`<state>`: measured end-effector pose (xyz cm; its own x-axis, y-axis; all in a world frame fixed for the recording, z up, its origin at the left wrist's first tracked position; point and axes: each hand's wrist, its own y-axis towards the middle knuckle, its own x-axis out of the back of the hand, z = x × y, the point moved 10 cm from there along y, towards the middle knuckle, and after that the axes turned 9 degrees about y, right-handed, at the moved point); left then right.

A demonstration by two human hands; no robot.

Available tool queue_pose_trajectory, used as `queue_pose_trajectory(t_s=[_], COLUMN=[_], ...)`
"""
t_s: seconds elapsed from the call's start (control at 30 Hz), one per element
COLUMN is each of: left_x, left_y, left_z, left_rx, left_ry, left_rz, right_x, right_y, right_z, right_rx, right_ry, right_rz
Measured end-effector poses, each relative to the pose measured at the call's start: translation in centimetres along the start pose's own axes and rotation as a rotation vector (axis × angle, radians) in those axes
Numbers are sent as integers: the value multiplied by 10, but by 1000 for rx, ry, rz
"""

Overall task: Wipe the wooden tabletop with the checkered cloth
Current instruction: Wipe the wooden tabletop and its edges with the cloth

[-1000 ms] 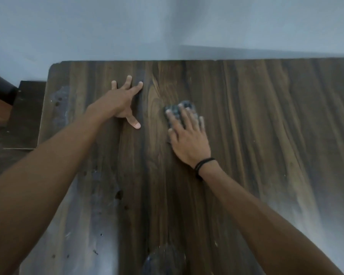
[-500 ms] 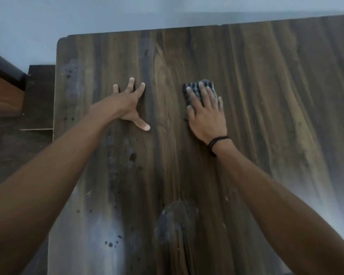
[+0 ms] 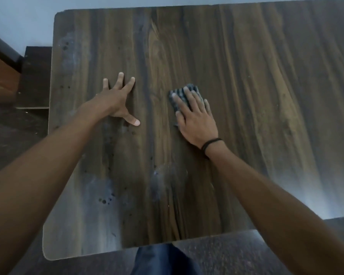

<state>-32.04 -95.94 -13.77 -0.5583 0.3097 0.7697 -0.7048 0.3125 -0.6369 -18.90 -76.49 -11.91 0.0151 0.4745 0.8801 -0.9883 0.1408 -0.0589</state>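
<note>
The dark wooden tabletop (image 3: 256,86) fills most of the head view. A small folded checkered cloth (image 3: 179,94), grey and dark, lies near its middle. My right hand (image 3: 195,118) presses flat on the cloth with straight fingers, hiding most of it; a black band circles the wrist. My left hand (image 3: 117,102) rests flat on the bare wood to the left of the cloth, fingers spread and thumb out. Pale dusty smears and dark specks (image 3: 105,199) mark the near-left part of the top.
A pale wall (image 3: 28,14) runs behind the table's far edge. Dark low furniture (image 3: 36,76) and an orange-brown piece (image 3: 0,76) stand off the left edge. My leg in blue trousers (image 3: 161,261) shows below the near edge, over a dark floor.
The view has tilted down, so the table's near edge and my leg now show. My right hand with the cloth has slid to the right, away from my left hand, which stays planted.
</note>
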Motion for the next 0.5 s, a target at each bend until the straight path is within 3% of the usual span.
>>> queue_pose_trajectory(t_s=[0.03, 0.07, 0.17, 0.2, 0.3, 0.33, 0.43, 0.5], left_x=[-1, 0, 4, 5, 7, 7, 3, 1], left_y=[-1, -2, -7, -8, -10, -10, -15, -23], left_z=[-1, -1, 1, 1, -3, -2, 2, 4], left_rx=[-14, -19, -7, -5, -15, -13, -11, 6], left_ry=[-14, -30, -32, -32, -61, -76, -109, -94], left_rz=[-24, -49, -71, -83, -93, -108, -131, -173], right_x=[-3, -12, -29, -19, 0, -9, -35, -15], right_y=[-5, -19, -64, -55, -35, -49, -103, -90], right_z=[1, 17, 46, 32, -9, 4, 49, 17], right_rx=[-71, -30, 330, 312, -104, -93, 261, 120], right_ry=[21, 1, -99, -110, 9, 2, -66, -35], right_rz=[-5, 3, 84, 57, -12, -23, 73, 10])
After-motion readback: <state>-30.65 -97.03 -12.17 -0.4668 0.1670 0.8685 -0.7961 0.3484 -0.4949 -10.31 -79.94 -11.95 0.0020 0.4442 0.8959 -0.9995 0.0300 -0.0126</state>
